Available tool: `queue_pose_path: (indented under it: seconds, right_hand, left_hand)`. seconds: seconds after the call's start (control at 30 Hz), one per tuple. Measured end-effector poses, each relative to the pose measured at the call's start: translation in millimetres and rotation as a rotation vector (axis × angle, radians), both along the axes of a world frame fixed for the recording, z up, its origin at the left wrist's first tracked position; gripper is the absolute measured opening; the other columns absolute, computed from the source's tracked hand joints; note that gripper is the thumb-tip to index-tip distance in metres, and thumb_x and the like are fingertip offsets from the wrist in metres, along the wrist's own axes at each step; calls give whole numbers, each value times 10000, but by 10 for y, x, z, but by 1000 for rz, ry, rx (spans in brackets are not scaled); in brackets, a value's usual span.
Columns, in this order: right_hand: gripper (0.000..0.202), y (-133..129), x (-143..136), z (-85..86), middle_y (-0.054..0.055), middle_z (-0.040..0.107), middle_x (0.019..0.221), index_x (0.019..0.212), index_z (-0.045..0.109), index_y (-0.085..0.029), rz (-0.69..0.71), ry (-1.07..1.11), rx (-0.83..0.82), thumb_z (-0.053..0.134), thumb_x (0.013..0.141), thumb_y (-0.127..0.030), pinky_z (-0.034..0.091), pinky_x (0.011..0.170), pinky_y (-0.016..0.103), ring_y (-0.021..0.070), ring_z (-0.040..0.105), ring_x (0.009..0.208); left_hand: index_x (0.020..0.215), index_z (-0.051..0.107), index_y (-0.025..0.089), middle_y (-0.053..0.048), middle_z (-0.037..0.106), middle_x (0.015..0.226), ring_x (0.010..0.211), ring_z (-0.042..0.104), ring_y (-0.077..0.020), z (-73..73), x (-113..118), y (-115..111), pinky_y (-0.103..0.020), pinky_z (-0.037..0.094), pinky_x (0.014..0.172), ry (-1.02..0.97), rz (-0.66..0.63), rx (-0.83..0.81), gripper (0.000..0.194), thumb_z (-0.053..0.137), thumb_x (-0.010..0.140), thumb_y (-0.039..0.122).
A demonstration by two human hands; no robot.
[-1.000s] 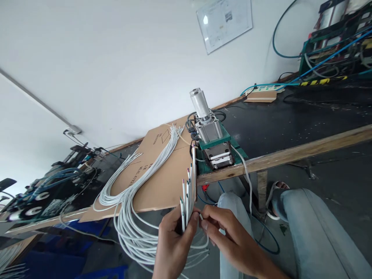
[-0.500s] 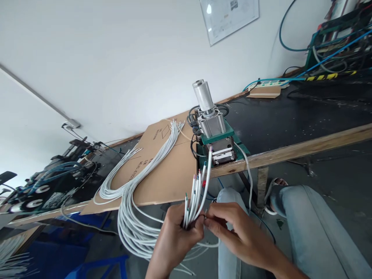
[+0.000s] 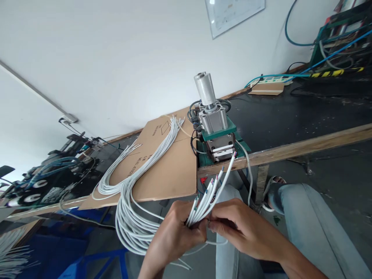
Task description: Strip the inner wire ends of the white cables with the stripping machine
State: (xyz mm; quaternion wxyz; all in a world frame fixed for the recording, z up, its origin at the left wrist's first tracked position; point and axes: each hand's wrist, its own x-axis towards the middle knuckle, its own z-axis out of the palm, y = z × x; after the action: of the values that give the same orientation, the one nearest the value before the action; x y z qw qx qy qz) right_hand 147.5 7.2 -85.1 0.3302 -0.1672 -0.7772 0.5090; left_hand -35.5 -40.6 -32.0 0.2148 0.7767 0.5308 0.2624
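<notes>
My left hand (image 3: 181,226) is closed round a bunch of white cables (image 3: 205,203), just in front of the bench edge. Their cut ends fan up and to the right, with small coloured wire tips showing; one cable stands out longer than the others. My right hand (image 3: 235,223) is pinched against the bunch beside my left thumb; what lies between its fingertips is hidden. From the left hand the long cables (image 3: 130,221) loop down below the bench edge and back up over a cardboard sheet (image 3: 174,178). Just beyond the bunch stands a metal press with a knurled cylinder (image 3: 213,120).
A black bench (image 3: 279,112) with a wooden edge runs along the wall. More machinery (image 3: 55,178) stands at the left, and a green-framed rack (image 3: 334,46) at the far right. Below are a blue stool (image 3: 101,259) and my knees (image 3: 308,221). More white cables (image 3: 14,252) lie at lower left.
The bunch of cables has tilted to the right, its longest end moving from the press's left side to its lower right. Both hands stay together, and the view has shifted slightly.
</notes>
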Motion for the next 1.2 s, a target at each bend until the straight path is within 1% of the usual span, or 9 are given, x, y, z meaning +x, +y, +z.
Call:
queue_pose_path:
  seconds: [0.1,0.27,0.37,0.5,0.63,0.77,0.97,1.1,1.2]
  right_hand:
    - [205,-22,25,2,-13,604,657,813,717,-241,-48,14,25,602,973,-185,331,555,283,161,514,588]
    - [187,-42,48,13,18,670,729,839,743,-254,-101,36,53,610,956,-194,401,625,294,196,588,673]
    - [247,-49,-6,-45,0,584,652,748,670,-224,-80,29,-38,591,980,-255,346,563,280,166,516,610]
    - [363,-84,-128,-183,-45,424,564,656,505,-212,-51,54,-250,553,992,-339,267,496,266,122,403,524]
    - [342,-115,-177,-235,-44,430,578,675,501,-209,-3,89,-341,540,985,-350,269,485,256,112,401,517]
    - [355,-100,-138,-199,-43,437,595,695,520,-205,-7,57,-309,540,998,-390,275,504,257,117,401,547]
    - [397,-107,-106,-152,-29,466,609,679,498,-211,-120,-24,-109,505,1035,-388,275,535,279,135,401,568]
    - [282,-187,-139,-192,23,625,743,792,599,-206,-172,14,-35,471,1033,-275,354,608,290,163,531,654]
    - [340,-239,-193,-279,4,576,650,715,549,-203,-188,60,-113,490,1024,-334,345,556,267,145,513,597]
  left_hand:
    - [628,280,233,78,217,628,586,188,-113,19,17,10,-246,195,494,16,-42,-18,314,475,630,-12]
    - [613,318,222,82,245,621,580,219,-107,12,23,22,-242,198,500,23,-77,-44,308,476,603,-42]
    - [594,346,218,80,238,618,578,208,-106,-20,23,4,-232,205,495,-34,21,-49,275,483,637,-16]
    - [633,459,202,77,356,596,556,289,-95,-54,-3,-41,-200,270,495,-141,139,-133,169,495,727,67]
    - [667,551,181,70,423,592,551,333,-97,-71,-61,-64,-201,296,505,-109,144,-164,126,512,725,76]
    - [635,512,187,77,361,586,547,288,-93,-86,-77,-41,-213,250,494,-55,124,-139,156,512,709,49]
    - [616,324,224,75,243,625,584,202,-108,-65,-6,-19,-238,197,498,-38,105,-94,252,470,678,28]
    - [600,391,216,78,274,604,570,239,-111,-73,-17,-44,-260,215,521,91,62,-90,240,483,662,3]
    - [601,421,211,80,277,591,557,242,-108,-78,-29,-58,-251,225,516,71,65,-107,228,494,691,14]
